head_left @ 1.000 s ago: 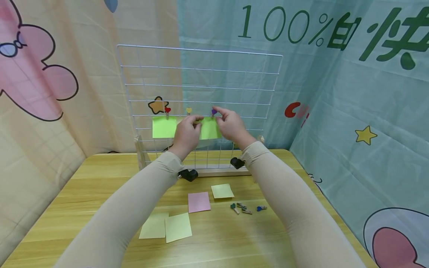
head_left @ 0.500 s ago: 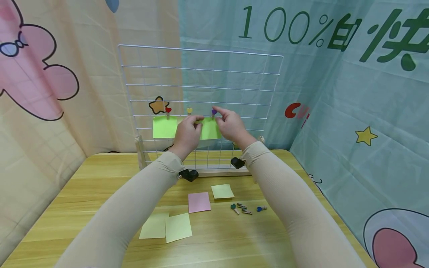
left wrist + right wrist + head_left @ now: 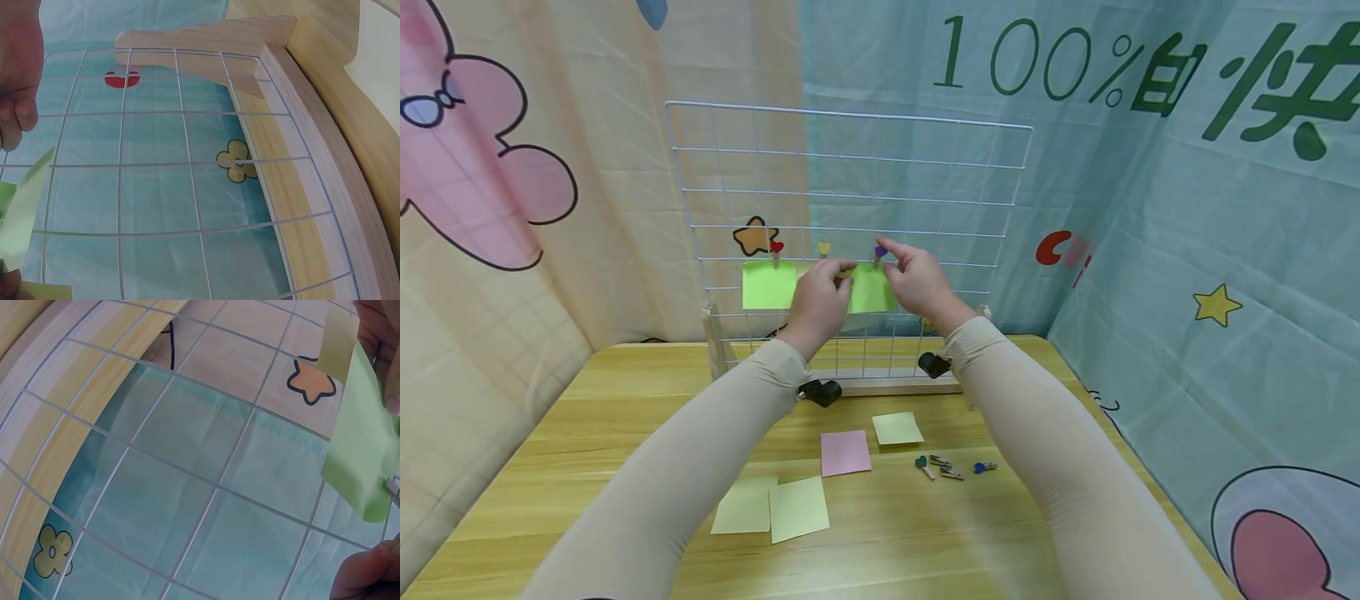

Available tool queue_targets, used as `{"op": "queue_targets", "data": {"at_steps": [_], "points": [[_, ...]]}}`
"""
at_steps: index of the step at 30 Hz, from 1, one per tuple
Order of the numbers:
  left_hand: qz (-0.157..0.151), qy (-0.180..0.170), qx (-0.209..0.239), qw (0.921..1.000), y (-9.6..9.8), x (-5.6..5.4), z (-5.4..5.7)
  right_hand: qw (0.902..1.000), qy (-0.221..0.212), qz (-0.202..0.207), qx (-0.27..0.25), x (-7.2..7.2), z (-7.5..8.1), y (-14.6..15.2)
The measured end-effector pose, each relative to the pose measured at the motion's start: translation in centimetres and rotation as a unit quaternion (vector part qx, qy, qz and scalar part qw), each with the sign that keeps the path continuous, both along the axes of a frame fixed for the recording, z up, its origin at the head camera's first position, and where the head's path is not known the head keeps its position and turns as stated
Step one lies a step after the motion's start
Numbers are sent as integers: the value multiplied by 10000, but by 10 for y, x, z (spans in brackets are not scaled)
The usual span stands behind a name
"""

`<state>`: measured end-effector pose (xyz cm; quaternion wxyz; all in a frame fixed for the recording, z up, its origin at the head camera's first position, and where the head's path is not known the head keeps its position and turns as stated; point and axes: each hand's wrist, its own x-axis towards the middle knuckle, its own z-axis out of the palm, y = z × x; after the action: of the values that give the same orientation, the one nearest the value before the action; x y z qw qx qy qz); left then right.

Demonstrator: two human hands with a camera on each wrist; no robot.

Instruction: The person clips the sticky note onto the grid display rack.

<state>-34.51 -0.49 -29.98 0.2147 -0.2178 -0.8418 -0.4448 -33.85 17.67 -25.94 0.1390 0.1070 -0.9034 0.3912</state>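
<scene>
Hanging far left is 1 clipped green note [image 3: 767, 286]; left grip [image 3: 822, 298] is pinching a 2nd green note [image 3: 870, 291], right grip [image 3: 921, 282] its purple clip [image 3: 880, 251]; 4 loose notes [image 3: 846, 453] are waiting near.

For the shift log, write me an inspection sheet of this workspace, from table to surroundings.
Surface: wooden table; wire rack standing on it.
Job's things: left green note hangs under the red clip; right green note has the purple clip at its top edge; yellow note between them, partly hidden.
Clutter: pink note, three pale notes, several loose clips.
Hands: left hand pinches the right green note; right hand is at the purple clip, grip unclear.
Cables: nothing plainly seen.
Surroundings: printed curtains.
</scene>
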Motion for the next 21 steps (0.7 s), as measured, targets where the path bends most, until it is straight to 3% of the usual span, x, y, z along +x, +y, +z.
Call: {"op": "queue_targets", "data": {"at_steps": [15, 21], "points": [[-62, 251, -104, 9996, 1, 4, -1, 9999, 62, 144, -65, 9, -2, 15], [-30, 130, 49, 9999, 4, 9, 1, 9996, 65, 221, -148, 13, -5, 22]]}}
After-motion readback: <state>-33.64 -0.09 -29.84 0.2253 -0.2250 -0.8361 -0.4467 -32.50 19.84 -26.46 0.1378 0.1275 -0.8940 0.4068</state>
